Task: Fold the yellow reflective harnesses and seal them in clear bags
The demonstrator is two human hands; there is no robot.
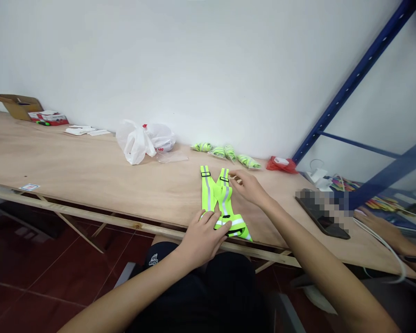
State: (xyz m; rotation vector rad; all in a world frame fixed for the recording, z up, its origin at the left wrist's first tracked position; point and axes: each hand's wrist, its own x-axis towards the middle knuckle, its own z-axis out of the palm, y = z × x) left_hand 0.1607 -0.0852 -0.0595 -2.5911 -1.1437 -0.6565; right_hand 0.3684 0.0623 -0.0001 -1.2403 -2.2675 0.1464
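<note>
A neon-yellow reflective vest (224, 196) with grey stripes lies on the wooden table in front of me, its two straps pointing away and crossing in the middle. Each strap carries a black slide buckle. My left hand (204, 236) rests on the vest's near end with fingers spread out, beside a folded band with a white stripe. At the edge of the right-hand strap, close to its buckle, are the fingertips of my right hand (246, 185). Its fingers are bent and somewhat apart, and no strap shows gripped between them.
Several bagged rolls of neon-yellow bands (248, 161) line the wall, with a red bag (280, 164) to their right. White plastic bags (138, 143) and a cardboard box (19, 107) sit leftward. A phone (319, 215), a blue rack (360, 64) and another person's hand (377, 226) are right.
</note>
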